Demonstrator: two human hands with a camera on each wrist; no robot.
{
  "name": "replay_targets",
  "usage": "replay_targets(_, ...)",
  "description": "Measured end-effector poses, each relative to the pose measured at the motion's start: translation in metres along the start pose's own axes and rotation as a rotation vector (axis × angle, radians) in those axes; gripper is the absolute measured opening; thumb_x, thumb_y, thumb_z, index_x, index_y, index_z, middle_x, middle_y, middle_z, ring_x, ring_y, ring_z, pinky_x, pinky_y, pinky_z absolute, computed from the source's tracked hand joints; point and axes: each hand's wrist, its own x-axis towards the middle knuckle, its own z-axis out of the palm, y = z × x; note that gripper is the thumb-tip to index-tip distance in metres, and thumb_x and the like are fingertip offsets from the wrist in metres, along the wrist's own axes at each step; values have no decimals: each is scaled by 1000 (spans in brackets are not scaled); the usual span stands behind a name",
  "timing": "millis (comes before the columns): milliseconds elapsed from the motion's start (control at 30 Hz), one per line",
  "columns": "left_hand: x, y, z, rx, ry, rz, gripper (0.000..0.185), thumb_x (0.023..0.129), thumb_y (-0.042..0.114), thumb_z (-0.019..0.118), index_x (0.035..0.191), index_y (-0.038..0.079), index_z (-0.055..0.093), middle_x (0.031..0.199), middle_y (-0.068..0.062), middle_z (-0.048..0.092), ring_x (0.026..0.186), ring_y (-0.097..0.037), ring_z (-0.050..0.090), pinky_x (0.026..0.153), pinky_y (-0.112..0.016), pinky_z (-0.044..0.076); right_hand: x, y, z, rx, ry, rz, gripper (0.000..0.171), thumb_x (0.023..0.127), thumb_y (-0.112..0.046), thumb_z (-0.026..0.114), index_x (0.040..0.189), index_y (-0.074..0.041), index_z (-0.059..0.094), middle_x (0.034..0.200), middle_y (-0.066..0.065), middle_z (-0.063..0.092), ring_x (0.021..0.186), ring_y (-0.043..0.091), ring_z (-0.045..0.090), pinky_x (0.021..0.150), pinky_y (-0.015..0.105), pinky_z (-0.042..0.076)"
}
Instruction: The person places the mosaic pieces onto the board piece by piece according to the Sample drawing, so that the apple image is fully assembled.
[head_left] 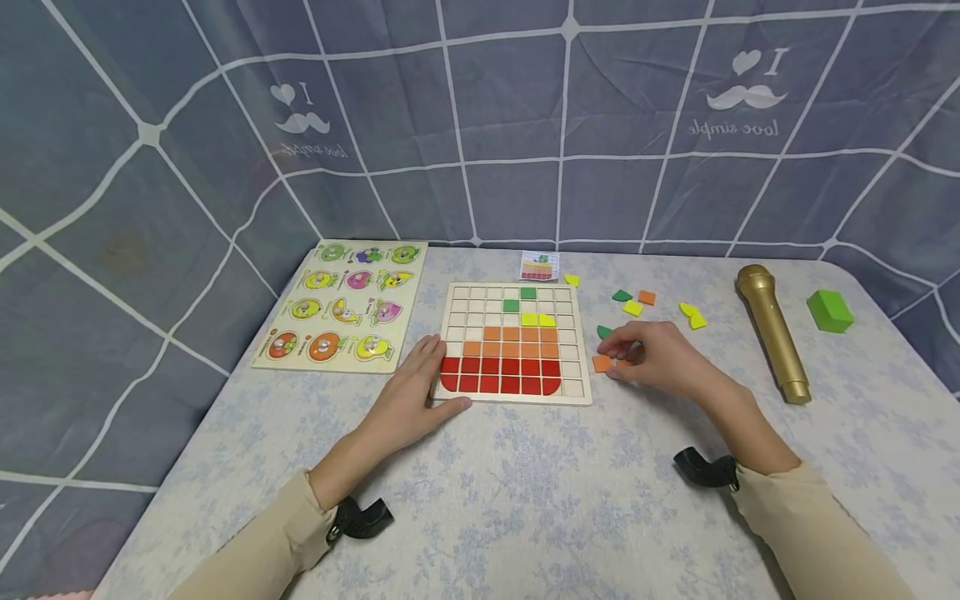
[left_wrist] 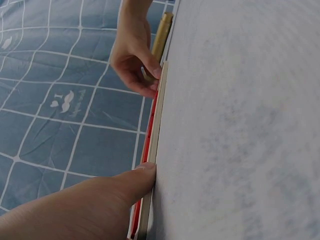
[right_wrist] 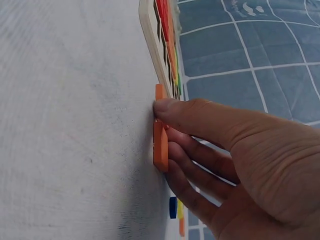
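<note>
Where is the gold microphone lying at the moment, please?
In the head view the microphone lies on the right of the table, between the loose yellow piece and the green block, beyond the right hand.

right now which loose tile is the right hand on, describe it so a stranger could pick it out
Start at the wooden grid board in the middle of the table. Just off its lower right corner, the right hand pinches an orange square tile lying flat on the cloth. It is the loose piece nearest the board; the green and yellow pieces lie farther back.
</note>
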Motion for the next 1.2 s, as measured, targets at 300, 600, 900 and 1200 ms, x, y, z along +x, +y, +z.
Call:
replay_targets(300, -1, 0, 0, 0, 2, 7, 98, 93, 45, 79, 161, -7, 32, 172, -23, 25, 163, -38, 18, 129, -58, 25, 0, 4, 3, -40, 34, -64, 21, 84, -8, 87, 103, -10, 81, 90, -1, 72, 83, 16, 64, 75, 36, 55)
replay_targets(600, 0, -1, 0, 7, 3, 8, 97, 93, 45, 79, 161, -7, 33, 172, -23, 25, 162, -39, 18, 128, -58, 25, 1, 6, 1, -51, 74, -59, 20, 80, -7, 87, 99, -12, 81, 87, -2, 72, 80, 14, 64, 74, 32, 54)
replay_targets(900, 2, 0, -1, 5, -13, -8, 99, 93, 46, 79, 162, -7, 31, 173, -23, 24, 163, -38, 17, 129, -56, 24, 12, -4, 3, -60, 79, -112, 19, 81, -10, 86, 99, -11, 80, 88, -2, 73, 81, 14, 63, 76, 35, 57)
replay_targets(1200, 2, 2, -3, 8, -14, -15, 99, 93, 46, 79, 162, -7, 32, 173, -22, 24, 163, -37, 17, 130, -55, 23, 40, -29, 8, 27, 55, -136, 20, 83, -11, 86, 102, -10, 80, 92, 2, 74, 84, 18, 65, 78, 39, 57)
